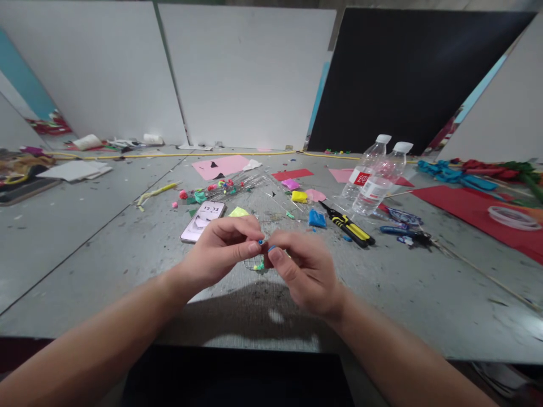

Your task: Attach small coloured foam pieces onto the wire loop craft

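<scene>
My left hand (pixel 223 246) is closed in a pinch, with a small blue piece of what looks like modelling clay (pixel 260 242) between thumb and fingertips. Close beside it, my right hand (pixel 307 271) pinches another small blue bit (pixel 272 249) at its thumb tip. I cannot tell whether the two bits join. Just below the fingertips, a little wire piece with green and yellow blobs (pixel 257 266) shows in part. Past my right hand lies a blue packet (pixel 317 219), near a yellow packet (pixel 299 196) and a pink-purple one (pixel 291 184).
A phone (pixel 203 221) lies beyond my left hand. Black-and-yellow pliers (pixel 348 225), blue-handled pliers (pixel 401 232) and two clear bottles (pixel 375 186) are to the right. Thin wires with coloured blobs (pixel 224 189) spread behind. Red sheets (pixel 475 215) lie far right.
</scene>
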Tool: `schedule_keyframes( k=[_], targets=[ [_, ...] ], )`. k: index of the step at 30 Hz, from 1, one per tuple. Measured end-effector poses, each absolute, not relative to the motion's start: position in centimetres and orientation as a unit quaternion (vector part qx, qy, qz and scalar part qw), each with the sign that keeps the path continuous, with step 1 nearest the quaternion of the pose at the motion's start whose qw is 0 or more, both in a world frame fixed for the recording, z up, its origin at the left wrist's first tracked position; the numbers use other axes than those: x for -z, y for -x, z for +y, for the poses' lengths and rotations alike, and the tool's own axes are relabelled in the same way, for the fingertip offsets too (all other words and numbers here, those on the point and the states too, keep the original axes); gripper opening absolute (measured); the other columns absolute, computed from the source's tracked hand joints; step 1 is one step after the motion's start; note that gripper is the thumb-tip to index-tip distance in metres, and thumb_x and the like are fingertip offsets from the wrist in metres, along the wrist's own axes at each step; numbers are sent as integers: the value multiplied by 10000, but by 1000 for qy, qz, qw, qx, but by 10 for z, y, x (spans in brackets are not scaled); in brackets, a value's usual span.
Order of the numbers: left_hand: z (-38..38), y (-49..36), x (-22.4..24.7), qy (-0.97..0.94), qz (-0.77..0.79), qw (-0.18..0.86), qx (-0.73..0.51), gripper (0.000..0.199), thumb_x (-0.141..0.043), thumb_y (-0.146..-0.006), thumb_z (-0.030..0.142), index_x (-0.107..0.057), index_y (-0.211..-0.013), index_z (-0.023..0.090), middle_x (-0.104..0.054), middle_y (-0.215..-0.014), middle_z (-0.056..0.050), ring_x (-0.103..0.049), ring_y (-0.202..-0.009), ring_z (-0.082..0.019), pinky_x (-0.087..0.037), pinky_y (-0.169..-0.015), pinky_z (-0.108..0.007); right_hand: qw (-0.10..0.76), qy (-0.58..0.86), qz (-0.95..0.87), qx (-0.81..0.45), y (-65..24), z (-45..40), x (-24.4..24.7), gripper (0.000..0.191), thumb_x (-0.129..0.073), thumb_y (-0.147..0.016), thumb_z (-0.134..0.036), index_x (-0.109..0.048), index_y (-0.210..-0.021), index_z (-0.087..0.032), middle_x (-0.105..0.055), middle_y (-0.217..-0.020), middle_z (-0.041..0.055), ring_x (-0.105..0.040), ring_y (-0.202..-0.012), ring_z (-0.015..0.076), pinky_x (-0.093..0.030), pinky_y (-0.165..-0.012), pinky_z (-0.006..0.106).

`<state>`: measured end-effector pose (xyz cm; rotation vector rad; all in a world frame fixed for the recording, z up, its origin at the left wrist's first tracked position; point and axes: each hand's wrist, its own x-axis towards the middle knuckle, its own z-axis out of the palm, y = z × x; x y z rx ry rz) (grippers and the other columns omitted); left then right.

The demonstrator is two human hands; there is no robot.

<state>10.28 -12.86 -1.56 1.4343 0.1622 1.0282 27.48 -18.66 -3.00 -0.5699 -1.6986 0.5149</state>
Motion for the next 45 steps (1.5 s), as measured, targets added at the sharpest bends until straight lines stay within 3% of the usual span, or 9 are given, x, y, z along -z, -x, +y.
schedule_keyframes(
  k=[10, 45],
  targets=[
    [-130, -103, 20, -603, 61, 667, -434, 104, -857, -789, 191, -824, -854, 265, -661, -740, 1, -666, -666, -122, -594, -626, -260, 579, 254, -746, -209, -274, -190, 27, 169, -554, -1014, -255, -648, -875, -239, -655, -726, -1, -603, -652, 140, -496, -628, 306],
    [-128, -96, 26, -616, 25, 676, -403, 171, -830, -802, 104, -837, -896, 246, -658, -809, 5, -728, -712, -115, -631, -657, -221, 569, 241, -751, -232, -272, -189, 31, 189, -569, -1004, -228, -624, -825, -208, -628, -682, -26, -556, -593, 99, -458, -600, 255]
  ],
)
